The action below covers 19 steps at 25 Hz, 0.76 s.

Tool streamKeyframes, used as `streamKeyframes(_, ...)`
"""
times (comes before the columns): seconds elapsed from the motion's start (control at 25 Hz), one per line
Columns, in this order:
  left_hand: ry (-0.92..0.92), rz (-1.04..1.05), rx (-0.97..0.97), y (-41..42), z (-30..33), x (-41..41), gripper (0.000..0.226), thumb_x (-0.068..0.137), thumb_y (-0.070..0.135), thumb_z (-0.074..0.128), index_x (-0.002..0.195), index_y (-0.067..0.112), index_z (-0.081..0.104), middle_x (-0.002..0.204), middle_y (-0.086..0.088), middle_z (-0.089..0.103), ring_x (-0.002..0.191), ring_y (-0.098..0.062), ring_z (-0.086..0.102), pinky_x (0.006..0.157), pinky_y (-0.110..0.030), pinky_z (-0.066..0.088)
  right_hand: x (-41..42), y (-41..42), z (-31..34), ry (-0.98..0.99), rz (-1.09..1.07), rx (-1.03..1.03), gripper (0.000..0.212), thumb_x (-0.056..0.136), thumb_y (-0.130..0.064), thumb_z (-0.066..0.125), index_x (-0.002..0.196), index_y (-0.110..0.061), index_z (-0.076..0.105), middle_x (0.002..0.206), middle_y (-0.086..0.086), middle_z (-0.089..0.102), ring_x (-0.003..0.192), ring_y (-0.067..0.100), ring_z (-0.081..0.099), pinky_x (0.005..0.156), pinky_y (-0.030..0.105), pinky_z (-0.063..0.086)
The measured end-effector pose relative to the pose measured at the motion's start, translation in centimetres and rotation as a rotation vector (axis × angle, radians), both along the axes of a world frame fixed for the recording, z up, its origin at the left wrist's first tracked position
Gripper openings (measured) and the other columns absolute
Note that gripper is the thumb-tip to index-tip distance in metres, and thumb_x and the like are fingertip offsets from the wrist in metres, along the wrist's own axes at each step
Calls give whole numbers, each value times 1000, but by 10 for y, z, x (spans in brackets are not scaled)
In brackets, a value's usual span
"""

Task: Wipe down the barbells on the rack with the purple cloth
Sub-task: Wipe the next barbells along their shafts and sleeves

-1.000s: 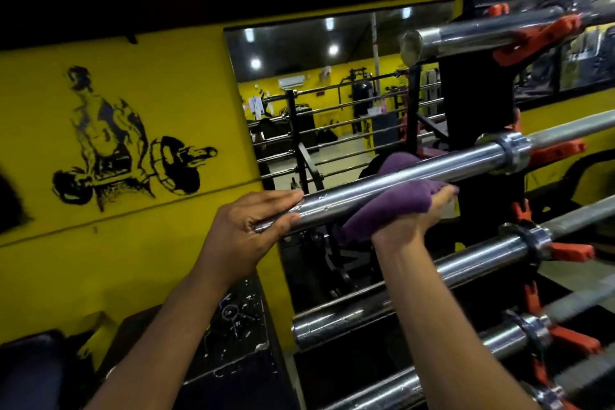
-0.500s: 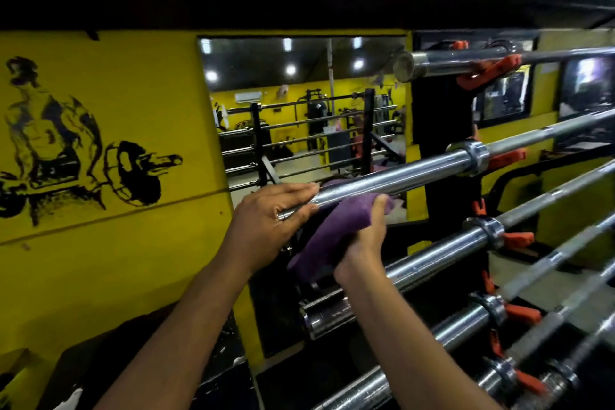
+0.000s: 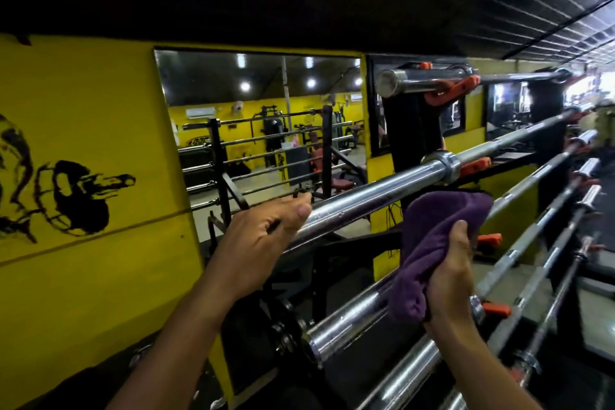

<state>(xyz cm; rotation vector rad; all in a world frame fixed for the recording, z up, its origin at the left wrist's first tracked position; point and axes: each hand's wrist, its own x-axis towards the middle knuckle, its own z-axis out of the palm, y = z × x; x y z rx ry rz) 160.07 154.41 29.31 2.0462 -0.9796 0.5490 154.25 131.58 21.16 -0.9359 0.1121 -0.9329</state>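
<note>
**Soft cloth against hard, slick steel**

The purple cloth (image 3: 436,243) is limp, light terry, bunched in the right hand (image 3: 449,280), whose fingers curl round its lower half; its loose upper fold sits just below the second barbell (image 3: 382,190) on the rack (image 3: 412,130), near the collar. It looks best gripped in a wad so the pile wraps the round sleeve. The left hand (image 3: 263,233) curls loosely at the sleeve's near end, thumb tip touching the metal; whether it truly grips I cannot tell. The bars are heavy, rigid chrome, smooth and likely slippery, resting on orange hooks (image 3: 449,93); more bars lie below
</note>
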Motion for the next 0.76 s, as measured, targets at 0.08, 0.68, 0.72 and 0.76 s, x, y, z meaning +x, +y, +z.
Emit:
streamKeyframes(0.08,101,-97,-63,9,1,6,65,88,77,36,132,36,62,133,24,60,128,5,51,107,-32,41,6,0,3,26,-69,-62,113,51,-99,52,139,-28,48,95,-8,63,67,-5,62,58,15,51)
streamKeyframes(0.68,135,-650,-98,-21,24,132,53,105,46,26,141,19,54,142,6,58,135,-12,49,113,-40,37,32,21,40,-92,-357,-343,38,108,-34,41,141,-17,47,89,-21,61,65,14,61,56,20,45)
streamKeyframes(0.72,99,-691,20,-36,27,145,49,105,44,29,141,22,54,144,8,56,136,-11,47,113,-41,36,33,27,55,-104,-386,-476,33,108,-35,39,138,-29,52,94,-22,67,75,6,63,67,15,47)
streamKeyframes(0.76,47,-738,133,-56,27,158,45,104,38,35,139,19,56,143,3,57,136,-13,48,113,-40,37,35,30,65,-71,-384,-655,31,105,-43,41,131,-42,58,99,-23,70,85,-1,63,78,13,46)
